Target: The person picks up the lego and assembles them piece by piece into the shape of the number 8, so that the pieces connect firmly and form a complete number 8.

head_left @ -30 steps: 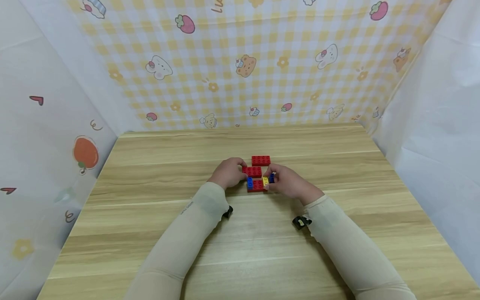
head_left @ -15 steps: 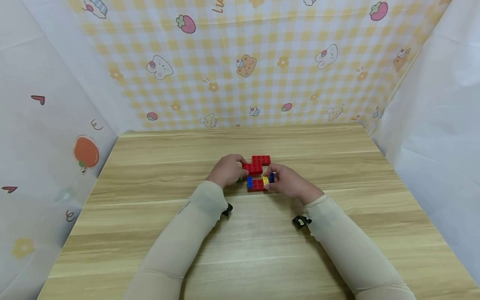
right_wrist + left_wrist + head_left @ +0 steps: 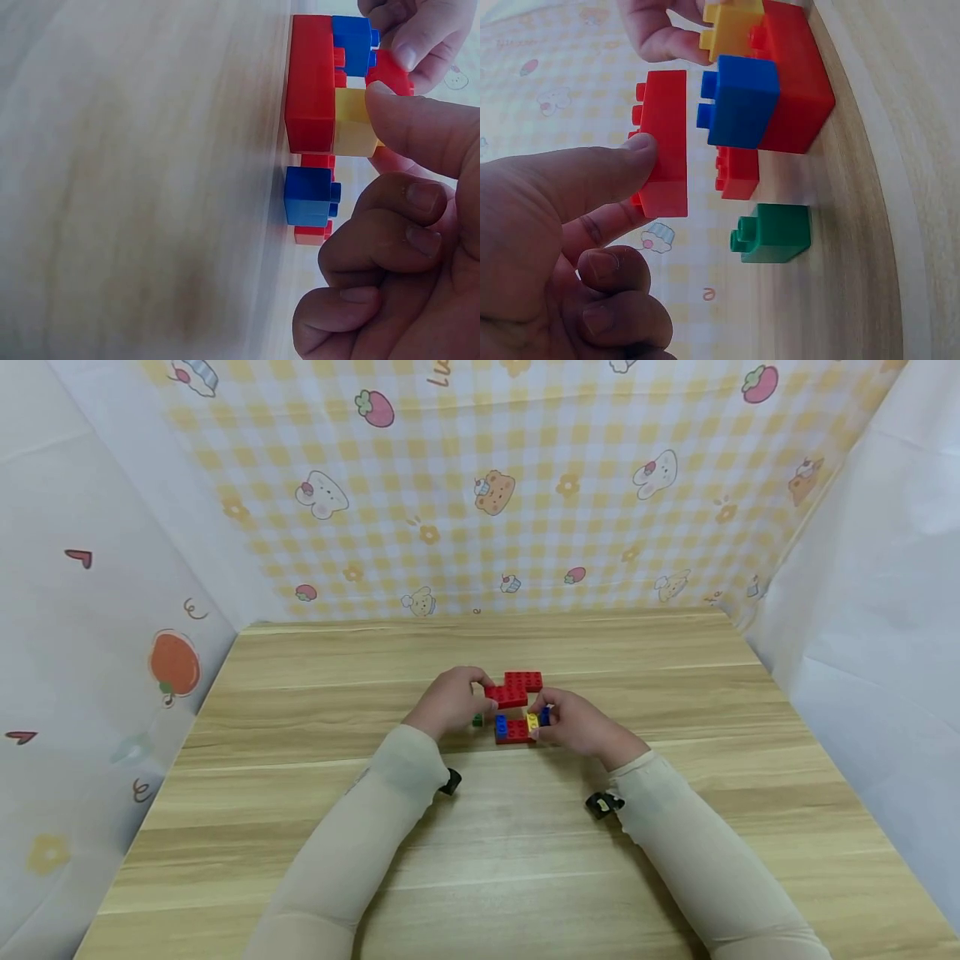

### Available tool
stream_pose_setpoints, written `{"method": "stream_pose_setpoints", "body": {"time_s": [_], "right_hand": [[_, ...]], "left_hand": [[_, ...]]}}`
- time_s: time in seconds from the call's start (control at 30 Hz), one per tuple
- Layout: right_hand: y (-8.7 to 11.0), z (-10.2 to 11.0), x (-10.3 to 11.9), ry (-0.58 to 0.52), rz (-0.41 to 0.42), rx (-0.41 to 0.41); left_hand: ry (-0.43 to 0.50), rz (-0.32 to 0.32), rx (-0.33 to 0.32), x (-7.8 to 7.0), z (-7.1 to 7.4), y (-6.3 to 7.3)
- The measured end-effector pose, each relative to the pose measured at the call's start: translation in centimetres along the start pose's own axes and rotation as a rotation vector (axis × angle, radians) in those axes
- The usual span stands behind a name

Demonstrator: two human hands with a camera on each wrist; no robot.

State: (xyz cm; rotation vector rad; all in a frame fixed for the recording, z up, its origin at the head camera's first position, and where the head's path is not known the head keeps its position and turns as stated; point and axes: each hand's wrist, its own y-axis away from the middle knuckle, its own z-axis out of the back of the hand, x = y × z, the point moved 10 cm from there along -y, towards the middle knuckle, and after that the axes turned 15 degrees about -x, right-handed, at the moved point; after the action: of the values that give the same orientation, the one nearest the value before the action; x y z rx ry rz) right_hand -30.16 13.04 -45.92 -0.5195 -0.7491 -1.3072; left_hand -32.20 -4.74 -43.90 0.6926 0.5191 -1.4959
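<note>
My left hand [image 3: 447, 703] pinches a red building block [image 3: 669, 150] between thumb and fingers, raised off the table with its studs up. Below and nearer stands a red block [image 3: 515, 732] on the table. It carries a small blue block [image 3: 744, 103] on its left end and a small yellow block [image 3: 354, 124] on its right end. My right hand [image 3: 583, 723] pinches that yellow block between thumb and finger. Beside the right fingers stands another small blue block [image 3: 307, 196]. A small green block [image 3: 781, 234] stands on the table near my left hand.
Behind the lifted block lies one more red block [image 3: 523, 680] on the wooden table [image 3: 480, 860]. A yellow checked cloth [image 3: 420, 485] hangs behind the table, with white cloth on both sides.
My left hand has lifted the red block off the table and moved it slightly away from me. The green block has come into sight beneath. My right hand stays on the yellow block.
</note>
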Motion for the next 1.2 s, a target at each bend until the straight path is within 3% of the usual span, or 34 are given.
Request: {"method": "stream_pose_setpoints", "body": {"time_s": [0.37, 0.8, 1.2], "right_hand": [[0.1, 0.1, 0.3, -0.003, 0.020, -0.010], [0.0, 0.0, -0.1, -0.039, 0.017, 0.003], [0.0, 0.1, -0.1, -0.050, 0.003, 0.005]], "left_hand": [[0.004, -0.013, 0.028, 0.0, -0.1, 0.5], [0.107, 0.005, 0.038, 0.3, -1.0, 1.9], [0.154, -0.019, 0.041, 0.3, -1.6, 2.1]]}}
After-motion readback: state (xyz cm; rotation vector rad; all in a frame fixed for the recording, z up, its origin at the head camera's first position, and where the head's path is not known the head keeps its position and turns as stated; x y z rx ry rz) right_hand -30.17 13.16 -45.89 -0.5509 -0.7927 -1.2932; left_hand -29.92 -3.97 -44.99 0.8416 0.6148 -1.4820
